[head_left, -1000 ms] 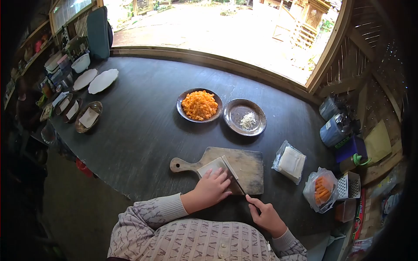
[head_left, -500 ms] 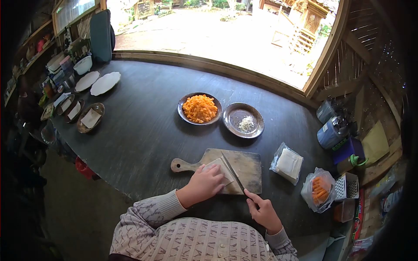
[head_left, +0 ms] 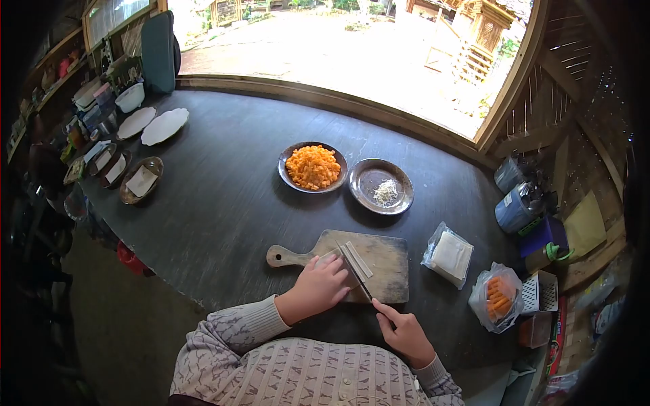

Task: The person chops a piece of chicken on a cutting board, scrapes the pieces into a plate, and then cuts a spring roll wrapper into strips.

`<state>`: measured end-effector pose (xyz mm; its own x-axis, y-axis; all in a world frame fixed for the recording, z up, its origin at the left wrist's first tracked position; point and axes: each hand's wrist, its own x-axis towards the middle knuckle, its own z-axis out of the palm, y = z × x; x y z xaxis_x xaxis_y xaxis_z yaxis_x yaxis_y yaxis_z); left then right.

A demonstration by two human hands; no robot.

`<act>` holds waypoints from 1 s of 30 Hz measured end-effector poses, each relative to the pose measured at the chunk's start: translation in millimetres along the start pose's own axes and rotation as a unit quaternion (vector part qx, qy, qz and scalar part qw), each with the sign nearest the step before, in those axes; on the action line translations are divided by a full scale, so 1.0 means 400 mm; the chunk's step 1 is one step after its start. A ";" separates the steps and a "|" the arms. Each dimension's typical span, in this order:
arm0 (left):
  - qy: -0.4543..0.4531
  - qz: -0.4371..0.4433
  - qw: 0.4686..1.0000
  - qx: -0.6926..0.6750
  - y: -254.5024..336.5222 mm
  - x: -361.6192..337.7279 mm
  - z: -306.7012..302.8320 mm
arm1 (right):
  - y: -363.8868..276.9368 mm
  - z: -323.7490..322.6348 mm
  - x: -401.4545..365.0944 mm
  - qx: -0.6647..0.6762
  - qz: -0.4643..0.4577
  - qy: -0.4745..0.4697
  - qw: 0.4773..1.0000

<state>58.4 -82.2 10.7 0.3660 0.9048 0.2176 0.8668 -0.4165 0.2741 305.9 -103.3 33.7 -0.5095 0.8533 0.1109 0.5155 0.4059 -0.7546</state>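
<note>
My left hand [head_left: 319, 280] lies with spread fingers on a pale, thin square sheet [head_left: 350, 278], pressing it onto the wooden cutting board [head_left: 391, 265]. In my right hand [head_left: 407, 335] is the handle of a knife [head_left: 358, 279], whose narrow blade runs diagonally along the sheet's right edge, close to my left fingertips. Right of the blade lie narrow pale strips [head_left: 358, 261]. Most of the sheet is hidden under my left hand. The board's handle points left.
Beyond the board stand a bowl [head_left: 284, 179] of orange diced food and a brown plate [head_left: 365, 177] with pale shreds. To the right lie a plastic-wrapped stack of pale sheets [head_left: 451, 256] and a bag of carrots [head_left: 500, 296]. Several dishes, including a white plate [head_left: 165, 127], sit far left.
The knife has shifted left, and pale strips now lie apart to the right of its blade. My right hand has moved slightly left with it; my left hand stays on the sheet.
</note>
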 end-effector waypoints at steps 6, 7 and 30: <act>0.000 0.000 1.000 0.004 0.000 0.000 0.003 | 0.006 0.000 0.000 -0.021 -0.007 -0.006 1.000; -0.002 0.001 1.000 0.004 0.000 0.000 0.003 | 0.004 0.000 0.000 -0.021 -0.007 -0.007 1.000; 0.027 0.024 0.999 0.027 0.001 0.003 0.024 | 0.008 -0.009 0.022 0.055 0.012 -0.026 0.998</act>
<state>62.3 -80.4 2.0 0.3904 0.8769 0.2803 0.8661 -0.4531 0.2111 305.6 -93.2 34.4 -0.5347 0.8429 0.0609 0.4505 0.3453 -0.8233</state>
